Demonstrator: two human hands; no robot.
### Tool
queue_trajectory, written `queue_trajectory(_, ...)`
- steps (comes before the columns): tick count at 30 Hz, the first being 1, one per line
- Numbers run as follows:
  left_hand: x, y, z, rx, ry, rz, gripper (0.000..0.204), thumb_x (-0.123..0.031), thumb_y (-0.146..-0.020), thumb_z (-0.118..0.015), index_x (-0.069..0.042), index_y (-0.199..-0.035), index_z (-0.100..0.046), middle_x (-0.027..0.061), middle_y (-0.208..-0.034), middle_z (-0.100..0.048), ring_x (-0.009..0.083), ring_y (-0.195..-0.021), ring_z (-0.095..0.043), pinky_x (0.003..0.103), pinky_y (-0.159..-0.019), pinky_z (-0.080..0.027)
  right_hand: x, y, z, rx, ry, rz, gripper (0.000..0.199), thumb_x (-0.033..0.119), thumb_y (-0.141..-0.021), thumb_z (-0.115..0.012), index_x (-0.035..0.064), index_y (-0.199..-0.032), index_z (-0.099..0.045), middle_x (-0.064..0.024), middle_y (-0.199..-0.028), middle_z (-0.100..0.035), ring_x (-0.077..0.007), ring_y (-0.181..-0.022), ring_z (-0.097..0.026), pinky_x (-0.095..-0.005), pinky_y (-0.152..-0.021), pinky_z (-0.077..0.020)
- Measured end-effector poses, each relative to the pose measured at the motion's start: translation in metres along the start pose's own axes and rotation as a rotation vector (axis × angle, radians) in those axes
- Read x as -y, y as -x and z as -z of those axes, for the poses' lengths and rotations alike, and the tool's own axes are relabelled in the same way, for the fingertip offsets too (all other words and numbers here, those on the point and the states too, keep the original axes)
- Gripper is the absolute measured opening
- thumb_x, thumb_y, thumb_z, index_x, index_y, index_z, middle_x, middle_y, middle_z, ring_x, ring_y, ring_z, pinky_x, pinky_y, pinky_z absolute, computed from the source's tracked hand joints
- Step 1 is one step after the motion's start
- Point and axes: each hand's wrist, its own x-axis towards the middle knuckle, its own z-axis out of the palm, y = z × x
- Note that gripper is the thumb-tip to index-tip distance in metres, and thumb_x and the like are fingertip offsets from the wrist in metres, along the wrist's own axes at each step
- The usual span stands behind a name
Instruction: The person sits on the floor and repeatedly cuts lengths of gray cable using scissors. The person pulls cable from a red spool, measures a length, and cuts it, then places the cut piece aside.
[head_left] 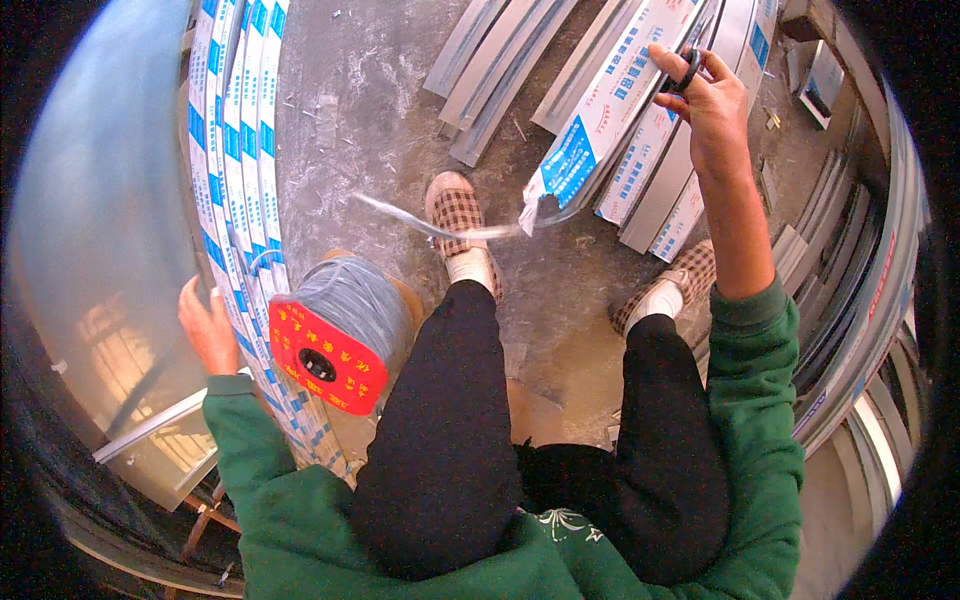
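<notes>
My right hand [718,115] is raised at the upper right, its fingers closed round the black handles of a pair of scissors [688,72]. Under it lies a metal profile [610,100] in blue and white printed film; the film is torn at the near end. A pale, clear-looking strip [420,222] trails from that end across my left shoe. At the left, my left hand [208,328] has its fingers apart and holds nothing. It is beside long film-covered profiles [232,130], though contact is unclear. A spool [355,300] of grey strip with a red end plate stands nearby.
More profiles [500,70] lie on the grey floor [350,130] ahead. Dark curved lengths [835,250] are stacked along the right. A large shiny sheet [100,230] stands at far left. My checked shoes [455,208] are between the spool and the wrapped pieces.
</notes>
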Motion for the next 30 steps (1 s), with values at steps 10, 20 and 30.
queue_trajectory(10, -0.244, -0.002, -0.001, 0.312, 0.904, -0.413, 0.036, -0.010, -0.091, -0.062, 0.000, -0.125, -0.060, 0.0154, -0.126, -0.062, 0.0265, -0.120, -0.057, 0.035, -0.104, -0.042, 0.000, -0.001, 0.002, 0.023, 0.009, -0.007, 0.045, 0.023, -0.073, -0.085, -0.0018, -0.104, -0.063, -0.0076, -0.089, -0.067, -0.0111, -0.074, -0.066, -0.0203, -0.061, -0.0562)
queue_trajectory(20, -0.411, -0.032, -0.004, 0.657, 0.646, -0.797, 0.061, -0.027, -0.083, -0.075, 0.006, -0.129, -0.052, 0.0195, -0.113, -0.066, 0.0258, -0.104, -0.066, 0.036, -0.088, -0.052, -0.011, -0.004, -0.002, 0.010, 0.066, 0.045, 0.047, 0.028, -0.077, -0.083, -0.0022, -0.105, -0.061, -0.0092, -0.087, -0.068, -0.0150, -0.074, -0.068, -0.0236, -0.061, -0.0571)
queue_trajectory(30, -0.408, -0.041, 0.000, 1.689, 1.828, -0.706, 0.042, -0.023, -0.095, -0.061, 0.007, -0.124, -0.055, 0.0144, -0.115, -0.066, 0.0201, -0.107, -0.065, 0.032, -0.098, -0.049, 0.002, 0.010, -0.002, 0.289, -0.813, -0.145, 0.041, 0.029, -0.100, -0.051, -0.0059, -0.119, -0.058, -0.0204, -0.108, -0.068, -0.0278, -0.099, -0.067, -0.0342, -0.083, -0.0555)
